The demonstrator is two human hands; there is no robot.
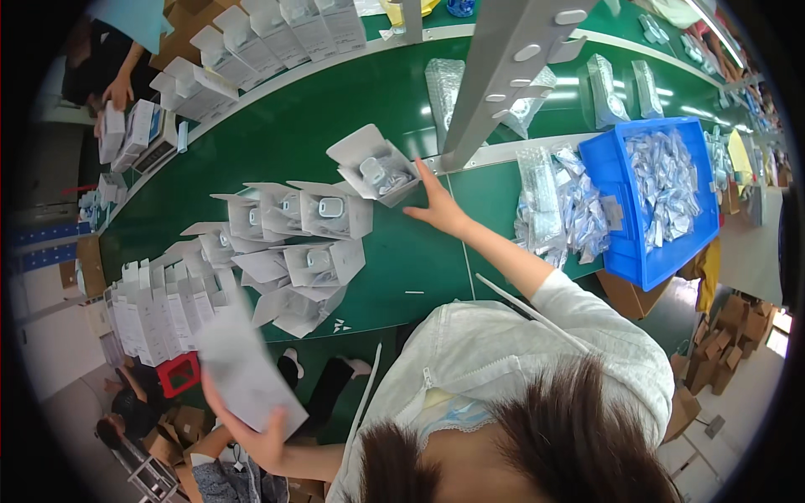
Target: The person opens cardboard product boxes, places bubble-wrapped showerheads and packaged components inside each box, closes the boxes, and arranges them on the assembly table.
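My left hand is low at the left and grips a flat, folded white carton, blurred and tilted. My right hand stretches forward over the green belt. Its fingers are spread, and the fingertips touch the side of an open white box that holds a small white device. Nothing is in that hand. Left of it, several more open white boxes with the same device lie in rows on the belt.
Flat white cartons stand stacked at the belt's left edge. A blue bin of bagged parts and a pile of bubble-wrap bags sit to the right. A grey metal post rises ahead. Another person's hands work on boxes at the far left.
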